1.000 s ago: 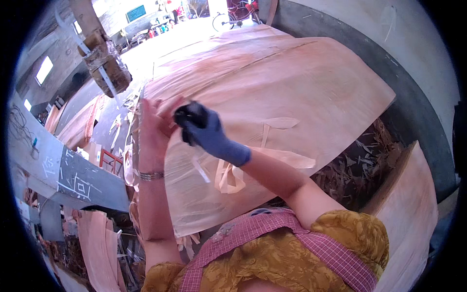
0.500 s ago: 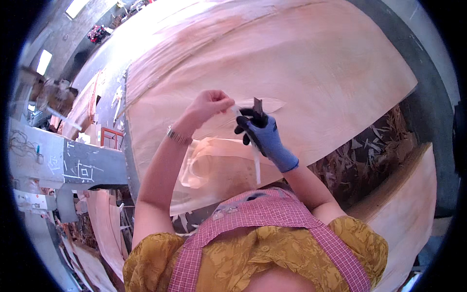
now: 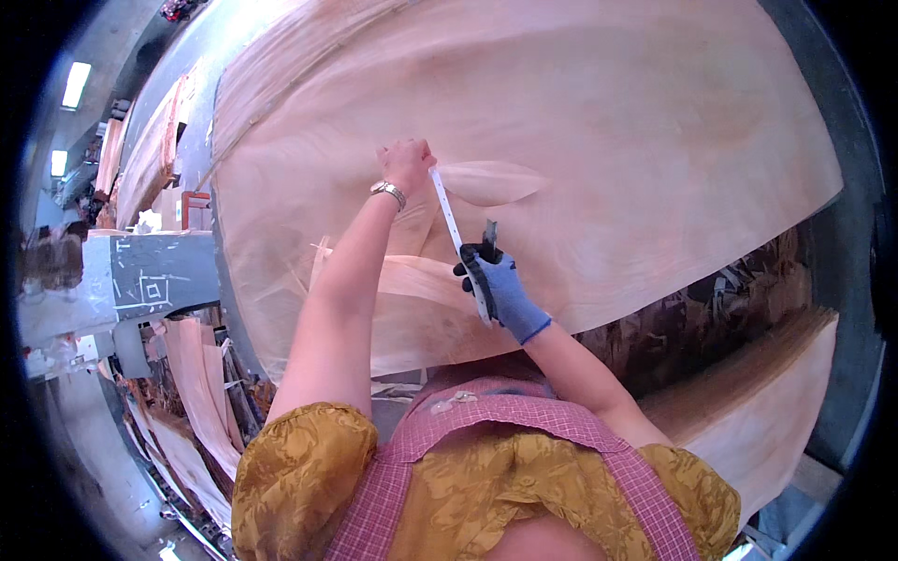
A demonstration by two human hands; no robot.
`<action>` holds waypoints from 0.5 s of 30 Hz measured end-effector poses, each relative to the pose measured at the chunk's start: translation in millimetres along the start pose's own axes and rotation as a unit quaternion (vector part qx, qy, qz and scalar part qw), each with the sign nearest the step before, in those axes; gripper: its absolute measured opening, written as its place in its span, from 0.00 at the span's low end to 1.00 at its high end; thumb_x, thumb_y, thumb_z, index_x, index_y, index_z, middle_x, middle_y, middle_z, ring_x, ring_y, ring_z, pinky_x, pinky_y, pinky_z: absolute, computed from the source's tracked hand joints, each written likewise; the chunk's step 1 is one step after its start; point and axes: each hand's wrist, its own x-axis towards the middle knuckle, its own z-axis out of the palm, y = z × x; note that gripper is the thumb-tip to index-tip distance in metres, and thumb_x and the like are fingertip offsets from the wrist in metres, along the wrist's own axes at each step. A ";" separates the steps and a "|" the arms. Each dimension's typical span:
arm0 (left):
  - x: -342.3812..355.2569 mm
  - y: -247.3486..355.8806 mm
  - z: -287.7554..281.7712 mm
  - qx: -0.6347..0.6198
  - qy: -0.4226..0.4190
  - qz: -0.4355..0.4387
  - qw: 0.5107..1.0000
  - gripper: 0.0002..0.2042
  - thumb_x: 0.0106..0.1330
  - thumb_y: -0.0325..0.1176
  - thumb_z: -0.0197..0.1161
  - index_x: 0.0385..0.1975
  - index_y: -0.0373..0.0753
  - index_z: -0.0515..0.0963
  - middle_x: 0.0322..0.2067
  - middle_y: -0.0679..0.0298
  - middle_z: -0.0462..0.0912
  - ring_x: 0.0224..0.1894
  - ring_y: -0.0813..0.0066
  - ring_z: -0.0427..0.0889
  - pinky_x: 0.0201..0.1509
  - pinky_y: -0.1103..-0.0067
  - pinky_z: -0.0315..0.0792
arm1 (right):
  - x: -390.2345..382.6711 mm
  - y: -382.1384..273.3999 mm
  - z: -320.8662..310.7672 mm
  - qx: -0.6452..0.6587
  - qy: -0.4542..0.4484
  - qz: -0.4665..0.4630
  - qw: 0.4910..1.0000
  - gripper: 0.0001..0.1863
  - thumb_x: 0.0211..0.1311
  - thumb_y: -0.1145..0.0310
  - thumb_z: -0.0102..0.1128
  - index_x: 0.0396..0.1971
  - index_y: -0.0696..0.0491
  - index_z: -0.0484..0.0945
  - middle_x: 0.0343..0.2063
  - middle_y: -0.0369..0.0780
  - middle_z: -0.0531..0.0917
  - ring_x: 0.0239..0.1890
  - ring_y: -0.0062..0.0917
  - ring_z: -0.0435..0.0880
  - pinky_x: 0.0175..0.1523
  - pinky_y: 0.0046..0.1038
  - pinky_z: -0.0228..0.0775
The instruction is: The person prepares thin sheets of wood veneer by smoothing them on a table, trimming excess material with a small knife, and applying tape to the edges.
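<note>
My bare left hand (image 3: pixel 407 164), with a metal watch on the wrist, is closed on one end of a narrow white tape (image 3: pixel 447 210) dotted with small holes. The tape slants down to my right hand (image 3: pixel 502 285), which wears a blue and black glove and grips its other part. A dark, flat, blade-like tool (image 3: pixel 491 232) also sticks up out of that glove; its lower part is hidden. Beneath both hands spreads a large pale wood veneer sheet (image 3: pixel 645 140). A leaf-shaped piece or opening (image 3: pixel 493 183) in the veneer lies just right of my left hand.
Loose thin veneer strips (image 3: pixel 421 276) lie on the sheet near my left forearm. Along its right edge is a dark gap with torn scraps (image 3: pixel 673 304), beside another veneer stack (image 3: pixel 758 411). A grey beam (image 3: pixel 168 276) with white marks and more veneer pieces (image 3: pixel 201 374) stand at left.
My left hand has moved forward and away from my right hand, and a longer stretch of tape now spans between them. My right hand has shifted slightly nearer to me.
</note>
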 end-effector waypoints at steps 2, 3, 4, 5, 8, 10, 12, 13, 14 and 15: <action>6.0 -4.4 7.9 0.014 0.004 0.010 1.000 0.08 0.57 0.42 0.62 0.32 0.48 0.80 0.36 0.63 0.82 0.44 0.67 0.79 0.53 0.62 0.60 | 7.4 2.0 0.5 -0.006 0.005 0.013 1.000 0.17 0.64 0.57 0.59 0.44 0.54 0.77 0.26 0.38 0.82 0.18 0.18 0.76 0.21 0.20 0.65; 6.7 -7.2 11.7 0.023 0.017 0.016 0.999 0.08 0.57 0.42 0.63 0.31 0.47 0.80 0.35 0.63 0.82 0.43 0.66 0.79 0.52 0.62 0.60 | 10.2 3.1 1.2 -0.011 0.005 0.023 1.000 0.17 0.64 0.57 0.59 0.44 0.54 0.76 0.26 0.38 0.82 0.18 0.18 0.77 0.21 0.20 0.65; 8.8 -6.1 14.8 0.031 0.029 0.025 0.999 0.08 0.56 0.42 0.64 0.31 0.47 0.80 0.35 0.63 0.82 0.43 0.66 0.79 0.52 0.63 0.60 | 12.7 1.0 0.7 -0.015 0.003 0.022 1.000 0.18 0.64 0.56 0.60 0.45 0.55 0.76 0.26 0.38 0.82 0.19 0.19 0.77 0.22 0.20 0.65; 10.8 -5.6 17.0 0.027 0.026 0.027 0.999 0.08 0.56 0.42 0.64 0.31 0.47 0.80 0.35 0.63 0.82 0.43 0.66 0.79 0.52 0.63 0.60 | 14.0 1.7 0.1 -0.017 0.009 0.024 1.000 0.18 0.64 0.56 0.60 0.45 0.55 0.76 0.26 0.38 0.82 0.19 0.19 0.77 0.22 0.20 0.65; 14.8 -13.6 18.2 -0.043 0.045 -0.039 0.997 0.10 0.56 0.43 0.65 0.30 0.43 0.79 0.33 0.62 0.82 0.39 0.62 0.80 0.48 0.65 0.67 | 15.0 3.2 1.6 -0.005 0.002 0.036 0.999 0.19 0.64 0.56 0.60 0.45 0.55 0.76 0.26 0.38 0.82 0.19 0.19 0.77 0.21 0.19 0.65; 14.4 -22.2 18.6 -0.055 0.014 -0.003 0.998 0.10 0.56 0.42 0.65 0.32 0.46 0.78 0.35 0.63 0.81 0.40 0.64 0.79 0.50 0.65 0.63 | 13.8 2.5 3.7 -0.008 0.005 0.055 0.998 0.19 0.63 0.56 0.60 0.46 0.55 0.76 0.26 0.38 0.82 0.18 0.19 0.77 0.21 0.20 0.65; -1.5 -32.1 24.5 -0.119 0.100 -0.011 0.988 0.10 0.57 0.42 0.65 0.31 0.43 0.78 0.34 0.61 0.81 0.39 0.62 0.79 0.46 0.65 0.66 | 15.0 -1.7 6.1 -0.022 0.004 0.053 0.998 0.20 0.63 0.56 0.60 0.46 0.55 0.76 0.26 0.38 0.82 0.18 0.19 0.77 0.20 0.20 0.65; -14.6 -32.1 28.8 -0.178 0.179 -0.012 0.968 0.11 0.58 0.42 0.65 0.31 0.41 0.78 0.33 0.59 0.81 0.38 0.61 0.80 0.43 0.65 0.68 | 14.1 -2.7 6.1 -0.027 0.010 0.051 0.998 0.20 0.63 0.55 0.61 0.47 0.55 0.76 0.26 0.38 0.82 0.18 0.19 0.77 0.20 0.20 0.65; -30.6 -31.7 32.0 -0.147 0.165 -0.011 0.975 0.11 0.57 0.43 0.65 0.30 0.43 0.78 0.34 0.60 0.80 0.40 0.62 0.78 0.45 0.66 0.66 | 14.4 -2.8 5.6 -0.026 0.013 0.051 0.998 0.20 0.63 0.55 0.61 0.47 0.55 0.76 0.26 0.38 0.82 0.18 0.19 0.77 0.20 0.20 0.65; -49.3 -31.9 34.3 -0.116 0.153 -0.011 0.981 0.11 0.56 0.44 0.64 0.29 0.45 0.77 0.35 0.62 0.79 0.41 0.63 0.77 0.46 0.66 0.64 | 14.8 -3.3 4.6 -0.017 0.018 0.054 0.998 0.20 0.63 0.55 0.61 0.47 0.55 0.76 0.26 0.38 0.82 0.18 0.19 0.77 0.20 0.19 0.65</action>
